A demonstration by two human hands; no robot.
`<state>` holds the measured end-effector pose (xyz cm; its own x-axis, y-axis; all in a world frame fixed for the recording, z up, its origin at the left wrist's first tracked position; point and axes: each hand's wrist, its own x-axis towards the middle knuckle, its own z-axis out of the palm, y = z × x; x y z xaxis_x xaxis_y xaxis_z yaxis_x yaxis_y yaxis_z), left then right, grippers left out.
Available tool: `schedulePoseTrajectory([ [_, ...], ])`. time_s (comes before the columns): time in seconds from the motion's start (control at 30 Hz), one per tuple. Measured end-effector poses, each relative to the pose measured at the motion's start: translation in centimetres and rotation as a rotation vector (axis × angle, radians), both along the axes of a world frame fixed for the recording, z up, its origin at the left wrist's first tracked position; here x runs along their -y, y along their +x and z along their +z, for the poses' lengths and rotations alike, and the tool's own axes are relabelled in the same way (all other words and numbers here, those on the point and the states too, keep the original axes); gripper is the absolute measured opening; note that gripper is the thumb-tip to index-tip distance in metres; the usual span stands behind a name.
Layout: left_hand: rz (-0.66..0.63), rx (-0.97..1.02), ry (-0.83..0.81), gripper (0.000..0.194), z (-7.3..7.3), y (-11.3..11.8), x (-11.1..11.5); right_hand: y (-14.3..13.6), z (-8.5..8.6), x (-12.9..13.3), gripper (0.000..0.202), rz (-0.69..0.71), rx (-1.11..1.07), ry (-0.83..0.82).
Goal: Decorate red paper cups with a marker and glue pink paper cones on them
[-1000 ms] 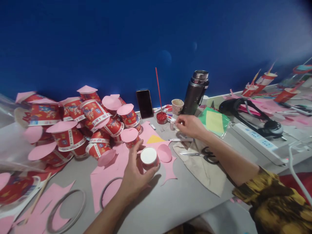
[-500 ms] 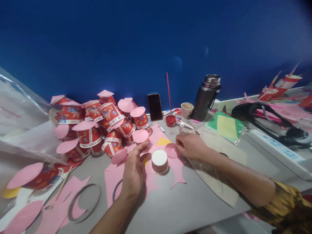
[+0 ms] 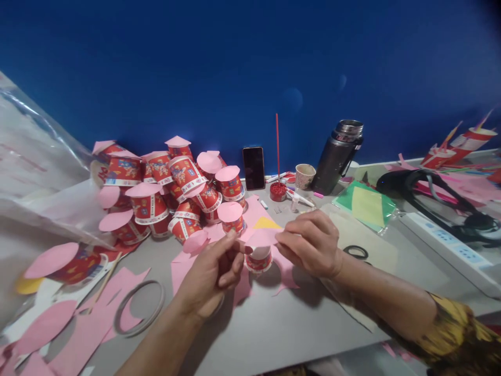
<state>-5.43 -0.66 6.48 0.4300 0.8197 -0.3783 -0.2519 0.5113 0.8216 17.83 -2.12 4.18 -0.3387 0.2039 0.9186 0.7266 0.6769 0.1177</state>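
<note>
A small red paper cup (image 3: 259, 262) stands upside down on the table, its white base partly covered by a pink paper cone (image 3: 261, 237) just above it. My right hand (image 3: 311, 243) pinches the right edge of this pink piece. At the cup's left is my left hand (image 3: 219, 266), fingers curled, with its fingertips at the left edge of the pink piece; whether they grip it cannot be made out. Pink paper scraps (image 3: 285, 269) and a yellow piece (image 3: 265, 223) lie around the cup.
Several red cups with pink tops (image 3: 146, 203) are heaped at the left. Behind stand a phone (image 3: 254, 168), a red stick in a small tub (image 3: 278, 191), a patterned cup (image 3: 304, 176) and a dark flask (image 3: 336, 159). A tape ring (image 3: 140, 308) and power strip (image 3: 450, 250) flank them.
My right hand has brought the pink piece left over the upturned cup. My left hand's fingers have curled in towards it. The view has shifted slightly.
</note>
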Motion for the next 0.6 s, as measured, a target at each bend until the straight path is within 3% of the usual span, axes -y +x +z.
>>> schedulePoseTrajectory([
  [0.1, -0.001, 0.003, -0.003, 0.05, 0.0, 0.2, 0.0, -0.2, -0.3, 0.1, 0.009, 0.061, 0.086, 0.032],
  [0.17, 0.006, -0.013, 0.018, 0.051, -0.3, 0.2, -0.3, 0.0, -0.6, -0.3, 0.013, 0.074, 0.105, -0.037],
  [0.3, 0.036, -0.066, 0.027, 0.051, -1.4, 0.0, -1.0, 0.9, -1.4, -1.5, 0.029, 0.131, -0.033, -0.347],
  [0.47, 0.025, -0.148, 0.059, 0.048, -2.5, -0.1, -1.4, 1.9, -2.4, -2.2, 0.038, 0.167, -0.269, -0.899],
  [0.6, 0.01, -0.141, 0.05, 0.047, -2.8, -0.1, -1.5, 1.2, -2.5, -1.9, 0.037, 0.284, -0.348, -1.06],
])
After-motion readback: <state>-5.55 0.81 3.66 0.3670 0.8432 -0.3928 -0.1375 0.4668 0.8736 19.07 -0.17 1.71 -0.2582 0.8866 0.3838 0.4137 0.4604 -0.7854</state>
